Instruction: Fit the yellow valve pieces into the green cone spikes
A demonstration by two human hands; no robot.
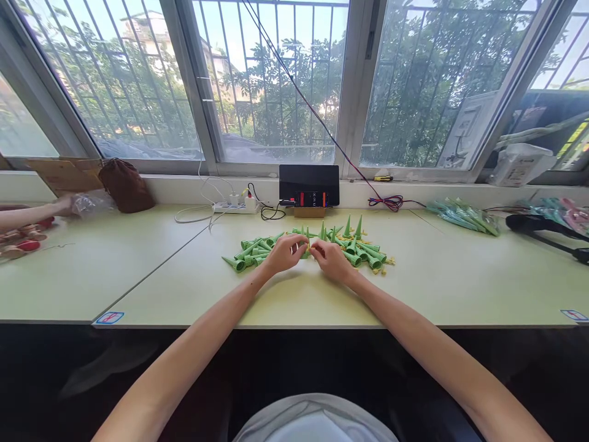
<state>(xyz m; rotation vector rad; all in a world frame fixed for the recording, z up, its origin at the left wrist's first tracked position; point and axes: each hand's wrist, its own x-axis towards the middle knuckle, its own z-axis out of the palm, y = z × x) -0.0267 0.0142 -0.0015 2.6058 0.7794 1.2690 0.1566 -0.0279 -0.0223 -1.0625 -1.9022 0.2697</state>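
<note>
A heap of several green plastic cones (363,250) with small yellow parts lies on the pale green table (184,288), some lying flat, a few standing upright. My left hand (286,253) and my right hand (330,259) meet at the middle of the heap, fingers curled. Between them they pinch a green cone (304,248) and a small yellow piece (310,248). More cones (248,252) lie to the left of my left hand.
A dark phone (309,185) stands on a wooden stand behind the heap, by a power strip (234,205) and cables. Bagged green items (462,215) lie at right. Another person's arm (27,215) reaches in at far left near a brown pouch (125,184).
</note>
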